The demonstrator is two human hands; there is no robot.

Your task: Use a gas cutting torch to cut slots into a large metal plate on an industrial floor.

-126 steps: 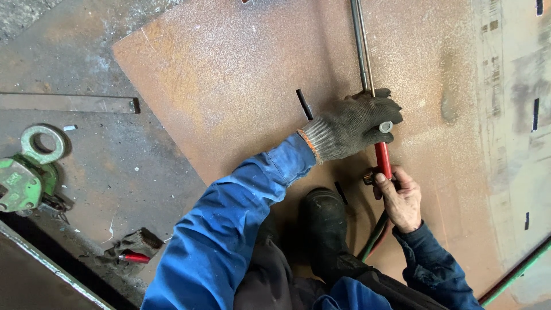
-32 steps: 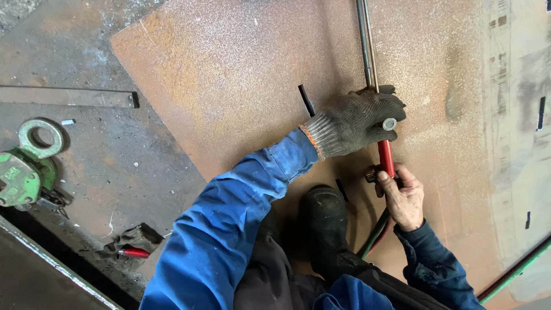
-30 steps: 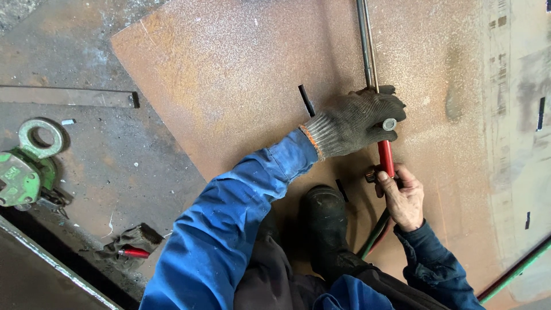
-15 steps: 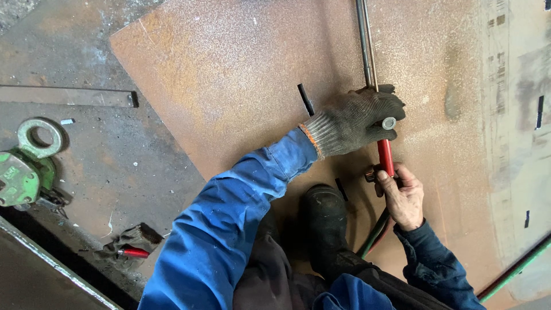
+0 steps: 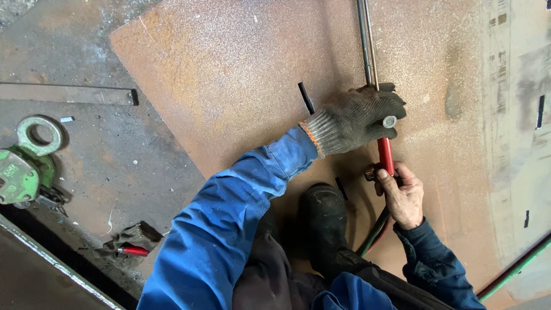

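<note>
No boxes, bins or trays in view; nothing sits inside anything.

My left hand [image 5: 359, 117], in a grey knit glove, is closed around the cutting torch [image 5: 385, 155] where its metal tubes meet the red handle. My right hand [image 5: 403, 194], bare, is curled around the lower end of the red handle, fingers at the dark valve knob beside it. Both hands have a full hold on the torch, neither is open.

The torch lies over the rusty steel plate [image 5: 241, 74], right of the plate's middle. Long axis runs nearly straight away from me: handle end toward my body, twin tubes [image 5: 366, 40] pointing to the far edge of the view, tip out of frame. Red and green hoses [image 5: 376, 229] leave the handle and trail back toward me, past my black boot [image 5: 326, 221], which stands on the plate just left of the hoses.

Plate edges: its left edge runs diagonally from far-left down toward my left sleeve. Wide bare plate left of the torch, apart from one short black slot [image 5: 306, 97] just left of my glove. Right of the torch is more bare plate, then a paler strip with small dark slots.

Off the plate, on the grey floor left of it: a flat steel bar [image 5: 66, 95], a green lifting clamp with ring [image 5: 26, 161], and a red-handled tool on a dark rag [image 5: 133, 248]. Another red-and-green hose pair [image 5: 513, 270] crosses the plate's near-right corner.
</note>
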